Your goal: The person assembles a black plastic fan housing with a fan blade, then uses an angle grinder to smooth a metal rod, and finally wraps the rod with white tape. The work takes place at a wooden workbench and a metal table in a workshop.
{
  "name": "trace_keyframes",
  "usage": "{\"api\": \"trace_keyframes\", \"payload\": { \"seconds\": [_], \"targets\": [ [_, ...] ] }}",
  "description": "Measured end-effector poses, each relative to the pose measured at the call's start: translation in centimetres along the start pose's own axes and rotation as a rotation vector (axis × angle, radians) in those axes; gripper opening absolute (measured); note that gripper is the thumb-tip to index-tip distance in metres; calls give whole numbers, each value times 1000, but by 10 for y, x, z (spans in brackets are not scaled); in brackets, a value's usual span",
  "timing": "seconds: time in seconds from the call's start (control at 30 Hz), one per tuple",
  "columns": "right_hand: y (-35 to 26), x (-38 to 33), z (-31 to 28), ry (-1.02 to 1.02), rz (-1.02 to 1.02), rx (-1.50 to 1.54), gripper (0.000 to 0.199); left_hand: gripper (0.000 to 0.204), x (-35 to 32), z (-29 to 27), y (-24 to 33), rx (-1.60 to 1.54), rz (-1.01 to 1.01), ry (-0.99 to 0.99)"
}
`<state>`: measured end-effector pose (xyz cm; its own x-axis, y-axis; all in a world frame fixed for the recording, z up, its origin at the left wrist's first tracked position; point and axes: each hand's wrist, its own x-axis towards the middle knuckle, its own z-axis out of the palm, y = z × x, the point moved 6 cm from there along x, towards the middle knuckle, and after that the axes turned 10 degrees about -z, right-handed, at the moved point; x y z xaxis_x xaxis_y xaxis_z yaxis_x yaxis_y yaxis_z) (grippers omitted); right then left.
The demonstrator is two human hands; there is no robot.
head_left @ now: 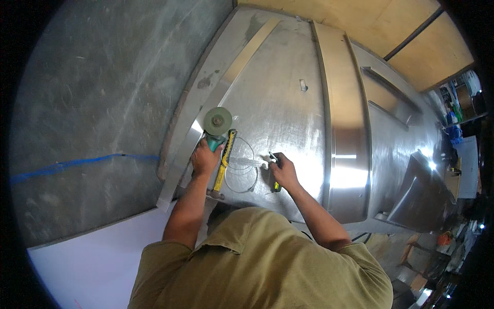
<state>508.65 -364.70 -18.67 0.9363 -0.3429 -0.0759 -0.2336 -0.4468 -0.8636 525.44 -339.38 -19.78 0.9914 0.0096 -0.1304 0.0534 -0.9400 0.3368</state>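
My left hand (206, 157) is wrapped around the green body of an angle grinder (214, 142). Its round green disc (217, 121) faces up, over a long metal strip. Just right of that hand lies a long yellow tool (224, 167) with black parts, whose kind I cannot make out. Pinched in my right hand (285, 172) is a thin, dark, pen-like thing (272, 155). Close below those fingers is a small yellow-and-black object (277, 186), perhaps a tape measure. Between my hands, a pale clear strip (246, 161) crosses round outlines on the shiny sheet metal.
The large metal sheet (278, 82) carries a long strip (242, 59) at left and a raised folded channel (347, 113) at right. A small metal piece (303, 85) lies farther off. A blue line (77, 164) crosses the grey surface at left. Cluttered shelves (465, 98) stand far right.
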Motion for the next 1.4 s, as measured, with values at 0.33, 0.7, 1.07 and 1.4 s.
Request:
{"api": "trace_keyframes", "payload": {
  "seconds": [0.33, 0.7, 1.07, 1.4],
  "targets": [
    [-37, 44, 11, -172, -73, -48, 30, 72, -4, -2, 6, -25, -21, 12],
    [-84, 116, 28, -109, -512, -222, 15, 67, -2, -3, 6, 8, -74, -49],
    [-82, 136, 44, -3, -611, -199, 15, 64, 0, -4, 5, -34, -63, 48],
    [-91, 139, 47, -46, -625, -348, 13, 67, 2, -1, 3, -5, -89, -41]
  ]
}}
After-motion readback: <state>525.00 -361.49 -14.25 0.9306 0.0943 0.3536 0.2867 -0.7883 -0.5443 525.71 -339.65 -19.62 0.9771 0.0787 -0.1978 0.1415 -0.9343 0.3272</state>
